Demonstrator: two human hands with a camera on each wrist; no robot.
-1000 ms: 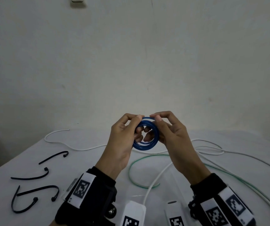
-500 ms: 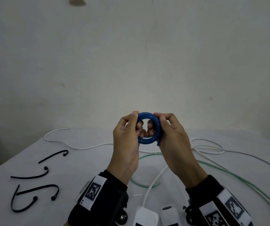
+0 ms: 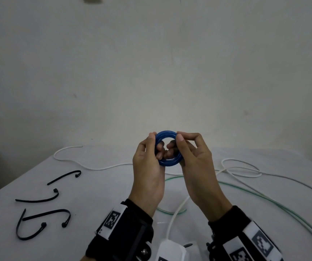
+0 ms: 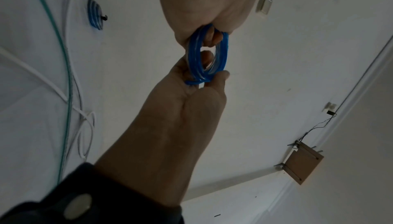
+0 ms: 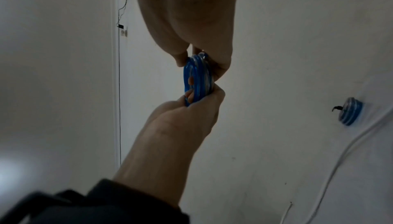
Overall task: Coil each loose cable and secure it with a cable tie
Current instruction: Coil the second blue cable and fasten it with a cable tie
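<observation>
White table (image 3: 98, 189) against a plain wall, with loose cables spread over it. Both hands hold the blue cable coil (image 3: 168, 148) up in the air above the table, between them. The left hand (image 3: 148, 166) pinches the coil's left side with thumb on top and fingers curled through the hole. The right hand (image 3: 194, 162) pinches the right side the same way. The coil is thin plastic-jacketed cable, several turns, light and springy; it will likely spring open if either pinch lets go. Best hold: squeeze all turns together at one spot on the rim, leaving the opposite side free for the tie. The jacket looks smooth, so probably slippery. No tie on this coil as far as can be seen. Four black cable ties (image 3: 44, 215) lie well apart on the left of the table. White cable (image 3: 245, 172) and green cable (image 3: 264, 199) are still loose. A second blue coil (image 5: 349, 111), apparently already tied, lies on the table in the wrist views.
</observation>
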